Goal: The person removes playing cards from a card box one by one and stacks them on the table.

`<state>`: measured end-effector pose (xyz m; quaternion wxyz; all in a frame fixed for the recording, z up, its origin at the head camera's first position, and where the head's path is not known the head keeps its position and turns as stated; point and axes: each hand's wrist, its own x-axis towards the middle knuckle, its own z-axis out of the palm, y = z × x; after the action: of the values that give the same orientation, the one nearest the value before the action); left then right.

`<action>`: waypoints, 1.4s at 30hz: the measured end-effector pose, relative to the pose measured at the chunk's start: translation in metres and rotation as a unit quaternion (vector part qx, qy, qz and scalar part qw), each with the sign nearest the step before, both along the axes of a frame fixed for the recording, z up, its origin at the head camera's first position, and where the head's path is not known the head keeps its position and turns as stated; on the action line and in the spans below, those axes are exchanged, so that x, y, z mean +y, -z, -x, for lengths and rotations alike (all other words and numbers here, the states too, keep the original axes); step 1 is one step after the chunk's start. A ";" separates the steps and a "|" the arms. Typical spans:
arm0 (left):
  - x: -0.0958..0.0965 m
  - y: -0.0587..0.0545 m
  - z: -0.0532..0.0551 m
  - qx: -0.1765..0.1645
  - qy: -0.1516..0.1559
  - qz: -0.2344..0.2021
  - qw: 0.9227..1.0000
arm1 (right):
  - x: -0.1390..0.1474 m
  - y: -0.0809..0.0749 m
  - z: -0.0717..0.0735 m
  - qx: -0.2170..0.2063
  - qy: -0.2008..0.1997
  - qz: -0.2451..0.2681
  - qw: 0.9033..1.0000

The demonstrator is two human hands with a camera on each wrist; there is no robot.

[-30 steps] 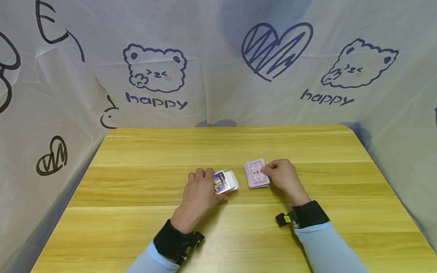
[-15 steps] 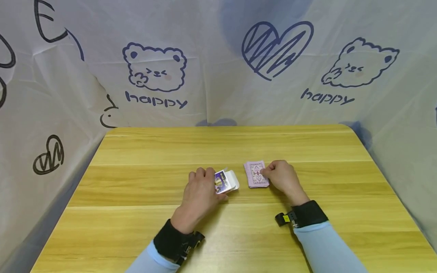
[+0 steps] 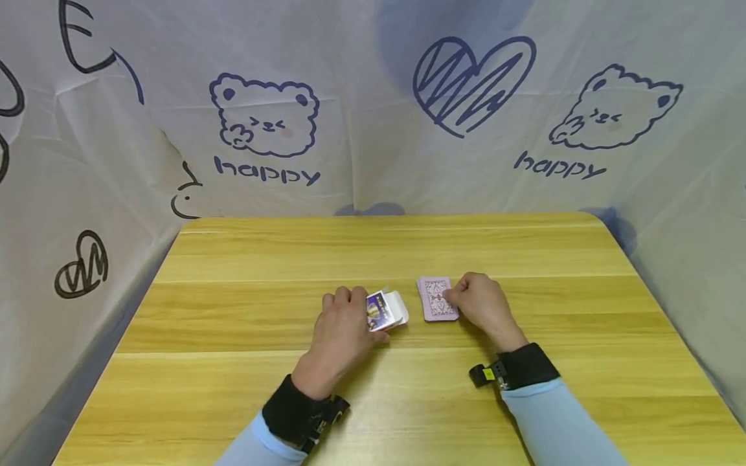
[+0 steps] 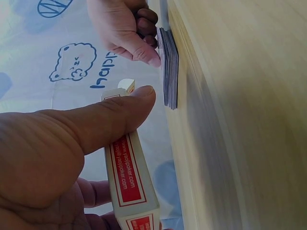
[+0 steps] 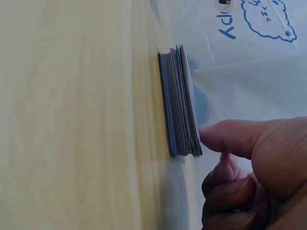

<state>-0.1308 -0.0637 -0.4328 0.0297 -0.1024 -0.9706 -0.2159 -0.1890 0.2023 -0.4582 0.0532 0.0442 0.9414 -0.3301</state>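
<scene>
My left hand (image 3: 340,330) grips a small card box (image 3: 379,310) with a purple picture on its face, its white flap open towards the right. In the left wrist view the thumb lies along the edge of the box (image 4: 128,172), which shows red panels with lettering. To its right a deck of playing cards (image 3: 437,301) lies on the table, pink patterned backs up. My right hand (image 3: 480,301) is at the deck's right side. The right wrist view shows its thumb touching the top of the deck (image 5: 180,105), while the other fingers curl beside it without holding anything visible.
The wooden table (image 3: 373,252) carries the box and the deck. White cloth (image 3: 361,129) with drawn bears and hearts hangs behind it and along both sides. Each wrist wears a black band with a small camera.
The top cards have slid slightly towards me and line up better with the deck beneath. My right thumb has shifted a little left with them. The left hand and box stay put.
</scene>
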 end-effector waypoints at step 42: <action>-0.001 0.001 -0.002 0.066 0.067 0.019 0.995 | -0.068 -0.014 -0.036 0.006 -0.104 0.162 0.981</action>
<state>-0.1289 -0.0643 -0.4340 0.0773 -0.1820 -0.9614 -0.1913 -0.1528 0.1339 -0.4441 0.0881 -0.0655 0.8753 -0.4710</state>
